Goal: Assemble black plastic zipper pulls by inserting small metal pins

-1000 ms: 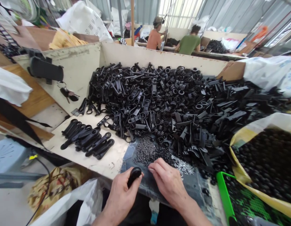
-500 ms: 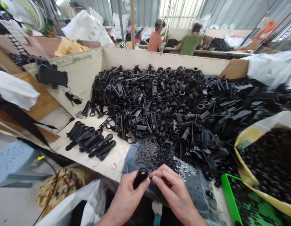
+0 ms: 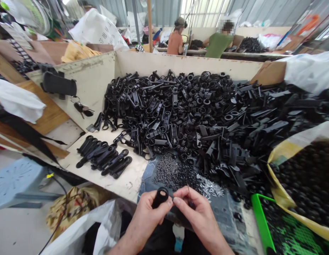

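My left hand (image 3: 147, 216) is closed round a black plastic handle piece (image 3: 160, 197), its round end pointing up. My right hand (image 3: 199, 216) sits right beside it, fingers pinched together at the piece's end; what they pinch is too small to make out. Just beyond both hands lies a heap of small dark pins and silver pins (image 3: 180, 175) on a dark mat. A row of finished black pieces (image 3: 104, 157) lies to the left on the bench.
A big pile of black plastic parts (image 3: 196, 113) fills the walled bench. A yellow-rimmed bag of small black parts (image 3: 308, 180) and a green crate (image 3: 260, 219) stand at right. Keys (image 3: 82, 109) hang on the left wall. Two people work at a far table.
My right hand came off the pin heap and drew in to the black piece in my left hand, which rose slightly. The two hands now meet at the piece's end.
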`<state>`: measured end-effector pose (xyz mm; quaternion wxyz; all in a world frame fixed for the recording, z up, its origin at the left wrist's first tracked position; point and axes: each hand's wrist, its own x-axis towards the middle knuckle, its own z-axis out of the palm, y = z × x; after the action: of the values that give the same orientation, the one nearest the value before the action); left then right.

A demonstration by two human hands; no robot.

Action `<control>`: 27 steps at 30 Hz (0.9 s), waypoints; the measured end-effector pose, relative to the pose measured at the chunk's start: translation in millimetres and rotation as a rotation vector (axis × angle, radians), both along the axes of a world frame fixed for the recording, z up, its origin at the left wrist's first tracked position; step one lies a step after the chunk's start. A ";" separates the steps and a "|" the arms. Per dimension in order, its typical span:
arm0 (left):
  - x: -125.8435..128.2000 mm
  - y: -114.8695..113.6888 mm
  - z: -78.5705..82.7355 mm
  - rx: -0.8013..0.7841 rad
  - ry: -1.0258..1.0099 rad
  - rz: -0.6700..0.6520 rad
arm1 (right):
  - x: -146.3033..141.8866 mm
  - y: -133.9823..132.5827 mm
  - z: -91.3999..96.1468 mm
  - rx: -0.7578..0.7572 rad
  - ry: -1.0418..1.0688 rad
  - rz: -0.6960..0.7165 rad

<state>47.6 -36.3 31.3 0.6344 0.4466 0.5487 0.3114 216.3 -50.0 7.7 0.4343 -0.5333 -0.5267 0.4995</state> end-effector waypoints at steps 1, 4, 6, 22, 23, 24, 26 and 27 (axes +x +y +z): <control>1.2 0.3 0.7 -0.031 -0.013 0.011 | -0.4 -0.9 -0.1 0.038 -0.017 -0.023; 6.0 -0.9 1.6 -0.154 -0.086 0.055 | -0.6 -3.7 2.4 0.201 -0.050 -0.048; 10.3 -3.2 1.1 -0.202 -0.162 0.074 | 0.5 -5.9 4.7 0.291 -0.038 -0.034; 24.2 -11.0 -5.8 -0.252 -0.319 0.168 | 4.5 -14.2 0.3 0.382 -0.114 -0.183; 24.4 -11.4 -5.6 -0.250 -0.323 0.164 | 5.2 -14.5 0.9 0.391 -0.116 -0.173; 24.8 -11.8 -5.5 -0.248 -0.329 0.161 | 6.1 -14.7 1.3 0.402 -0.121 -0.163; 26.0 -12.7 -4.9 -0.247 -0.343 0.162 | 8.1 -15.5 1.4 0.426 -0.139 -0.140; 26.9 -13.2 -4.7 -0.248 -0.348 0.166 | 9.2 -16.0 1.2 0.435 -0.154 -0.126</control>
<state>74.5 -49.5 26.6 0.7417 0.2582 0.5000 0.3650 225.6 -66.0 8.9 0.5278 -0.4956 -0.6192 0.3040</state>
